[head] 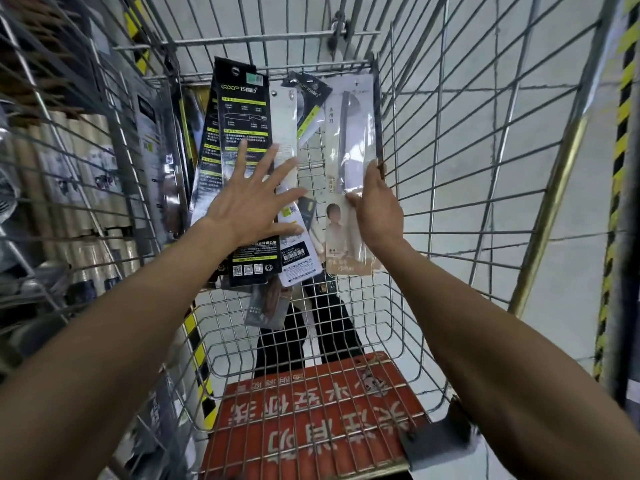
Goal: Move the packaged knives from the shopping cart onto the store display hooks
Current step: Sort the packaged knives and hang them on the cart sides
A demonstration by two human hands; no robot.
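Evidently, the one-o'clock knife pack (349, 140) is pinched by the right hand (375, 209) for lifting, the left hand (249, 202) held splayed.

Shopping cart (554, 202): bare metal wire, shiny, smooth. Black package (242, 109): glossy printed card. Pale package (349, 133): clear glossy plastic over matt beige card. Red flap (311, 410) at cart's near edge: matt plastic, worn.

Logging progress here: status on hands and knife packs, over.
Left hand open, spread over black knife pack. Right hand grips beige knife pack inside cart. White pack leans between them.
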